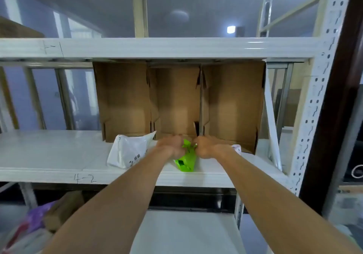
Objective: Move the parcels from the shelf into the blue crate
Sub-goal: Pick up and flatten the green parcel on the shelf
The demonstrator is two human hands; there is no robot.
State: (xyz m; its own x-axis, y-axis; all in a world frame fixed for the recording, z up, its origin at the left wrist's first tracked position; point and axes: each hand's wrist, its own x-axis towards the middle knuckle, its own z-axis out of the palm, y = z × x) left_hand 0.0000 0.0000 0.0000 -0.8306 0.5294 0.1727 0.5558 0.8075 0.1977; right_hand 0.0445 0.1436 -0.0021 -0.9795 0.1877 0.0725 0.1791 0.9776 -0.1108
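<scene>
A bright green plastic parcel (186,161) lies on the white shelf (49,155), near its front edge. My left hand (171,145) and my right hand (208,145) both grip its far end, one on each side. A white plastic parcel (127,151) with a barcode label lies just left of my left hand. A small white and pink parcel (236,148) peeks out behind my right wrist. The blue crate is not in view.
Open cardboard boxes (176,100) stand on their sides at the back of the shelf. The shelf's white upright (314,100) rises at the right. Several parcels, purple, brown and white (39,224), are piled at the lower left. A lower white shelf (186,232) lies below.
</scene>
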